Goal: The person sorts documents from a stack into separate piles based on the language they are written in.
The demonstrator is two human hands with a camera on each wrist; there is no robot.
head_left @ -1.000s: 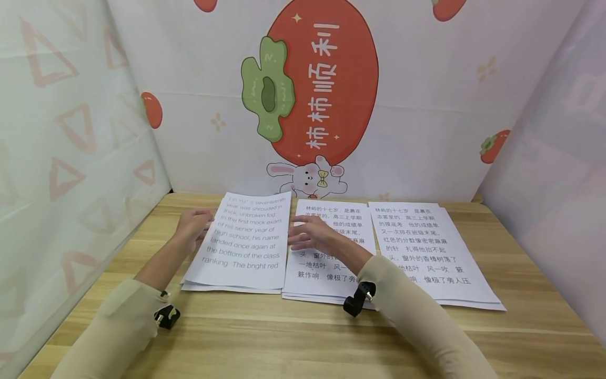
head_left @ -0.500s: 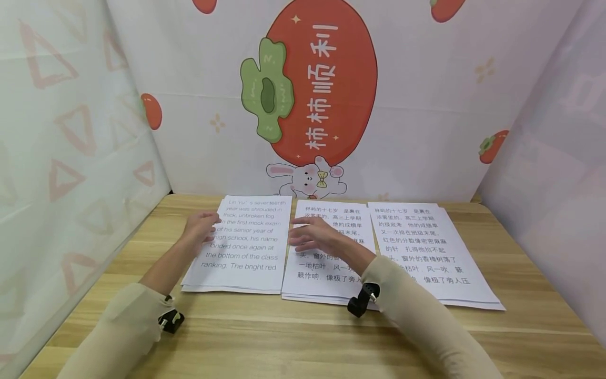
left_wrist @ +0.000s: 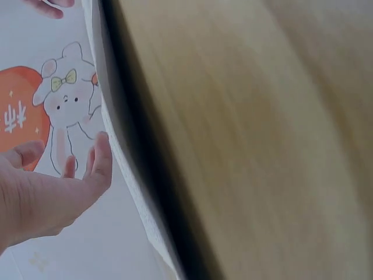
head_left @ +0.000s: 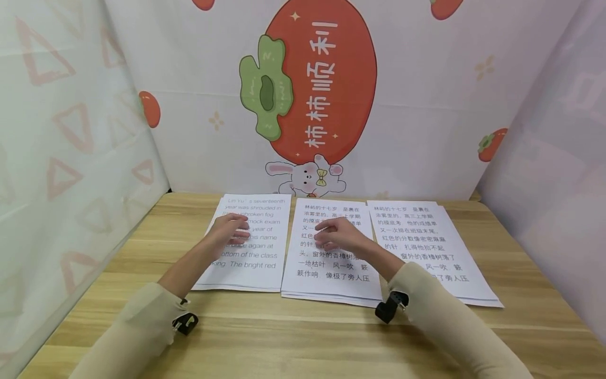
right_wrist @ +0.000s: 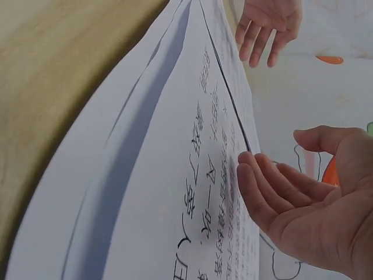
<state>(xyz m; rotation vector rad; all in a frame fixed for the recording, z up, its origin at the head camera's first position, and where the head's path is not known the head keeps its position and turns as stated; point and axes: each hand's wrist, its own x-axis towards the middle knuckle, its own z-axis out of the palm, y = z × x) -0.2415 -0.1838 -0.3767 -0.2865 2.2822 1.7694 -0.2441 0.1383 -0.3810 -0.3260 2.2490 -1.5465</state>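
Observation:
My left hand (head_left: 226,235) hovers over a stack of printed paper sheets with English text (head_left: 258,251), covering part of its lines. Its fingers are loosely bent and hold nothing, as the left wrist view of the hand (left_wrist: 55,192) confirms. Over the middle stack of sheets with Chinese text (head_left: 326,268) is my right hand (head_left: 344,237), fingers relaxed and thumb apart. In the right wrist view this hand (right_wrist: 315,210) appears just above the sheets, palm bare. A third stack of Chinese-text sheets (head_left: 416,226) lies to the right, partly behind my right sleeve.
All three stacks lie side by side on a wooden table (head_left: 284,337). Behind it hangs a white cloth (head_left: 426,105) printed with a large persimmon and a rabbit. Pale cloth walls stand at left and right. A small black camera sits on each wrist.
Both hands have shifted right: the left from the English stack's left edge to over its page, the right from the gap between stacks to over the middle one. The English stack's top settled slightly.

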